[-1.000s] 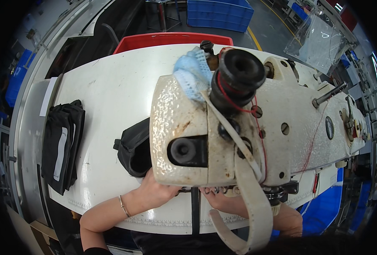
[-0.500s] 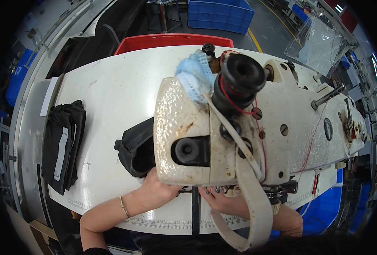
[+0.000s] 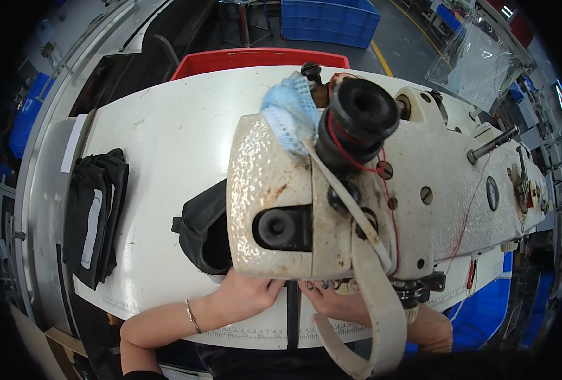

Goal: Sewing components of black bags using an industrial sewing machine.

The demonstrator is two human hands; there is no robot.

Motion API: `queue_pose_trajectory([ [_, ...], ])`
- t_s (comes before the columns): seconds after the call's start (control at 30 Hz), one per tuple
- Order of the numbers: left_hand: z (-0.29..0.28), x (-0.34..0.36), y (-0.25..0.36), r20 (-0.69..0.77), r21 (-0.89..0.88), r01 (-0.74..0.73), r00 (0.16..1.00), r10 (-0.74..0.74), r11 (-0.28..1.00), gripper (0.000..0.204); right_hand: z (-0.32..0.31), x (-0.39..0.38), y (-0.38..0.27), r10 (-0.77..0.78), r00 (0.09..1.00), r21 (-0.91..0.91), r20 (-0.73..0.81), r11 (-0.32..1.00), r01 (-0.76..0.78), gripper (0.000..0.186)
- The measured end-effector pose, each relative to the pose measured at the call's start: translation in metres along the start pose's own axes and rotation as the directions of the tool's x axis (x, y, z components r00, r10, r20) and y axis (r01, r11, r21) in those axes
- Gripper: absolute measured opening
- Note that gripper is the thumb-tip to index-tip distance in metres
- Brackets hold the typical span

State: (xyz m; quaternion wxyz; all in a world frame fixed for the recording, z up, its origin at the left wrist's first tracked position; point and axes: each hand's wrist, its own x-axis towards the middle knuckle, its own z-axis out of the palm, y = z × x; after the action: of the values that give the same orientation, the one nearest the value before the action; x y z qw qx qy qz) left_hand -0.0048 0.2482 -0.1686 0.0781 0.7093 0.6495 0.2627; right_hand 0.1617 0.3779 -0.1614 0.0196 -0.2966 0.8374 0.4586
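Note:
A cream sewing machine (image 3: 271, 158) with red thread fills the middle and hides part of the work. Under the near edge of its head my left hand (image 3: 249, 296) is closed, fingertips pressed together beside a black strap (image 3: 292, 320). On the strap's other side my right hand (image 3: 335, 303) has its fingers bunched, partly covered by the machine's pale curved lever (image 3: 385, 310). What either hand pinches is hidden. A black fabric pouch (image 3: 198, 221) stands with its opening toward me, just beyond my left hand and partly behind the machine head.
Folded black fabric pieces (image 3: 97, 215) with white labels lie on the left of the white table (image 3: 167, 139). A red bin (image 3: 249, 58) stands behind the table, a blue crate (image 3: 328, 24) farther off. A blue bin (image 3: 487, 320) sits below at right. A ruler strip runs along the front edge.
My left hand and wrist have shifted slightly right and nearer to me. The pouch has moved a little to the right. My right hand has hardly moved.

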Motion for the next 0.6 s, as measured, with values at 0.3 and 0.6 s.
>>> queue_pose_trajectory([
  [0.3, -0.002, -0.007, -0.001, 0.025, 0.308, -0.249, 0.967, 0.254, 0.918, 0.032, 0.005, -0.002, -0.026, 0.425, 0.901, 0.624, -0.090, 0.729, -0.281, 0.032],
  [0.6, 0.004, 0.007, -0.024, 0.043, 0.060, -0.121, 0.992, 0.119, 0.991, 0.021, 0.010, 0.017, -0.018, 0.471, 0.882, 0.281, 0.014, 0.845, -0.456, 0.017],
])
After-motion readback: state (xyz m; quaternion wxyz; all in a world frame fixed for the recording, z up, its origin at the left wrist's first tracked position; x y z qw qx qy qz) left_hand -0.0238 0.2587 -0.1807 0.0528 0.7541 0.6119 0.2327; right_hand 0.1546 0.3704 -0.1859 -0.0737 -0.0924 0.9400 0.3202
